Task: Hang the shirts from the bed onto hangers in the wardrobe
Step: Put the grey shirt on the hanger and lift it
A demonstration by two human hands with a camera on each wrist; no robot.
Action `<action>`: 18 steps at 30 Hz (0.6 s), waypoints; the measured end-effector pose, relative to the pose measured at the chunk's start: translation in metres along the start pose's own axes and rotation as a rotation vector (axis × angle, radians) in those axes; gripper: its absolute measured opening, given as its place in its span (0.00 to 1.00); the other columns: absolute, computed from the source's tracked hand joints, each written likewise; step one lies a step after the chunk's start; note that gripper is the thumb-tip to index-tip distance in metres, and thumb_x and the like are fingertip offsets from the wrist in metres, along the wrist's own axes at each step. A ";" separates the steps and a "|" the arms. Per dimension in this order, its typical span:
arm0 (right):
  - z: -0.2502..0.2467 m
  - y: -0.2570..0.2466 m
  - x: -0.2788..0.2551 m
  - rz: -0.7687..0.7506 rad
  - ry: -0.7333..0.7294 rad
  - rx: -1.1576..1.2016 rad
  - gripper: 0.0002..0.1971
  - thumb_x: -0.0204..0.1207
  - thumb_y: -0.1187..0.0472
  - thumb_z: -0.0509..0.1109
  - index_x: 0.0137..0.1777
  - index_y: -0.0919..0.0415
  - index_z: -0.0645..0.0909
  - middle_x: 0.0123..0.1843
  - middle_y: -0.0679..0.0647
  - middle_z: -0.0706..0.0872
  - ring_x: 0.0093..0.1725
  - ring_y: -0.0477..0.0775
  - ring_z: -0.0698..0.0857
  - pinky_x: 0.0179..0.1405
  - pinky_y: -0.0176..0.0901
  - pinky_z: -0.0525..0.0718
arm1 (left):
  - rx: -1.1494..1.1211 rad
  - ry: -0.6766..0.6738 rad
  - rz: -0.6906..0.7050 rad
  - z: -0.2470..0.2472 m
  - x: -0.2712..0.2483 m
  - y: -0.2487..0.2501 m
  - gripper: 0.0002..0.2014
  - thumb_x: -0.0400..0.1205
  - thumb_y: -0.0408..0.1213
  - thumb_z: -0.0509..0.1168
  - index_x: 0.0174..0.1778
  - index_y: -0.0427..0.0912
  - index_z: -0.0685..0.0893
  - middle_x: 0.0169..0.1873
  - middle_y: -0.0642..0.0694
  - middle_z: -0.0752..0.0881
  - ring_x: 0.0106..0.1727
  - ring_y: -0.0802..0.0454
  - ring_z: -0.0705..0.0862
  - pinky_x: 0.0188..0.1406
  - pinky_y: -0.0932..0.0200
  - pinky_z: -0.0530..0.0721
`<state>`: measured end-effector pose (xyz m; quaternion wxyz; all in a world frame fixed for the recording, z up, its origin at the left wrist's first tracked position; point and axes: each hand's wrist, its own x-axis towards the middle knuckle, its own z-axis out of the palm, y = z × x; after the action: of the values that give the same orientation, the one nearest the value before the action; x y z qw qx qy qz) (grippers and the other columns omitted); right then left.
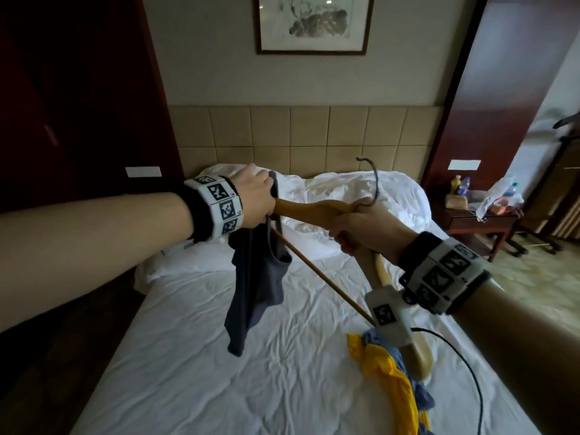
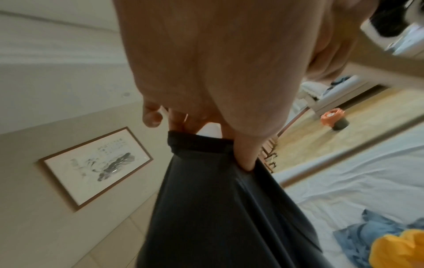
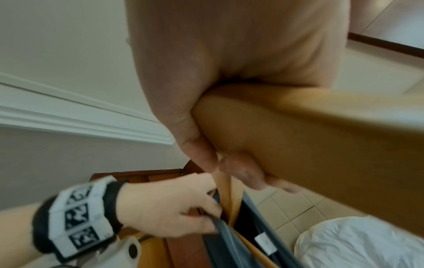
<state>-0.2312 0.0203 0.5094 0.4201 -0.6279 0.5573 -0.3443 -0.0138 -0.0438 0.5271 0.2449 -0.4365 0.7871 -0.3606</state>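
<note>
1. Left hand (image 1: 254, 199) pinches the neck edge of the dark shirt (image 1: 260, 284), fingers curled, at the far arm of the wooden hanger (image 1: 310, 208).
2. Right hand (image 1: 361, 229) is closed round the hanger's centre below the hook, above the bed (image 1: 219, 356).
3. Shirt judged light, limp, prone to slide; best held at the collar or shoulder seam.
4. Hanger judged rigid.
5. Yellow and blue garments (image 1: 395, 381) lie on the bed.

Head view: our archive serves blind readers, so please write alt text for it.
Over a white bed, the left hand grips a dark shirt at one end of a wooden hanger, while the right hand holds the hanger near its hook. Yellow and blue clothes lie on the bed.
</note>
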 end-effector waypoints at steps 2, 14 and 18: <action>0.014 -0.001 0.007 -0.007 0.010 -0.027 0.04 0.69 0.68 0.73 0.35 0.70 0.83 0.28 0.59 0.82 0.29 0.57 0.80 0.33 0.47 0.81 | -0.015 0.045 0.031 -0.014 -0.007 0.010 0.15 0.87 0.53 0.55 0.58 0.56 0.86 0.58 0.45 0.81 0.62 0.44 0.76 0.60 0.50 0.73; 0.026 0.004 0.016 -0.100 -0.037 0.115 0.04 0.69 0.76 0.71 0.34 0.72 0.81 0.27 0.62 0.79 0.26 0.57 0.78 0.25 0.39 0.78 | -0.780 0.429 0.107 -0.014 -0.040 -0.003 0.25 0.78 0.50 0.73 0.69 0.53 0.74 0.69 0.53 0.79 0.70 0.51 0.76 0.70 0.46 0.72; 0.019 -0.001 0.014 -0.118 -0.124 0.091 0.06 0.68 0.75 0.72 0.31 0.72 0.81 0.28 0.63 0.81 0.27 0.57 0.80 0.26 0.38 0.79 | -0.855 0.328 0.023 -0.004 -0.028 0.005 0.17 0.77 0.56 0.71 0.58 0.56 0.77 0.47 0.58 0.86 0.50 0.51 0.84 0.53 0.45 0.82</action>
<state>-0.2115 0.0092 0.5023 0.4606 -0.6602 0.4761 -0.3539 -0.0054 -0.0161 0.5279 -0.0810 -0.4266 0.8984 -0.0650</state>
